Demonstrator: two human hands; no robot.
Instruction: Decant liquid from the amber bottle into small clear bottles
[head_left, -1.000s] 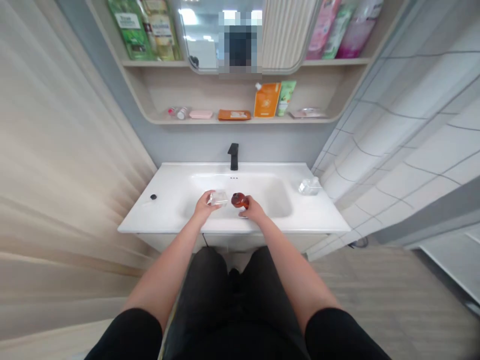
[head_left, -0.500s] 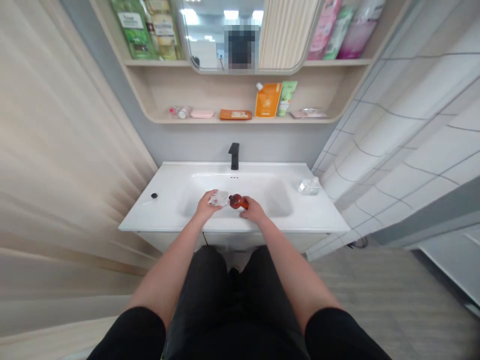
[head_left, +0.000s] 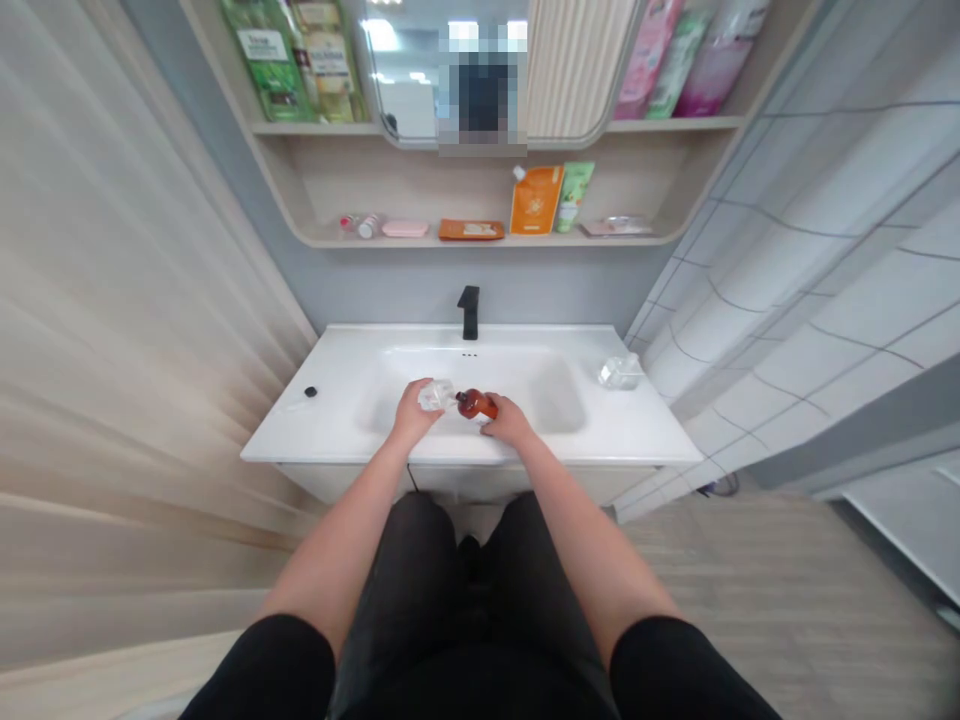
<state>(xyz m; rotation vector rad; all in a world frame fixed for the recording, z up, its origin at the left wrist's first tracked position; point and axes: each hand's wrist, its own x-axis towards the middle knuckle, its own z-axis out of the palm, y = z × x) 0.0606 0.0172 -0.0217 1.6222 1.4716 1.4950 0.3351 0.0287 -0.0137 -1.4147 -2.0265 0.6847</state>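
Above the white ceramic basin (head_left: 330, 400), head view: left hand (head_left: 414, 412), fingers closed around a crumpled clear plastic piece (head_left: 439, 396); right hand (head_left: 510, 420), fingers gripping a small amber bottle (head_left: 477, 404) held sideways, its neck just beside the plastic.

Glossy amber bottle (head_left: 477, 404); clear plastic (head_left: 436, 396); glossy white basin (head_left: 592, 425); matt black metal faucet (head_left: 469, 311).

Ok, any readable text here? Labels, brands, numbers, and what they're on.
Nothing legible.
Green bottle label: too small to read.
Orange pouch label: too blurred to read.
Amber bottle in right hand: no readable text.
Clear plastic item in left hand: none readable.
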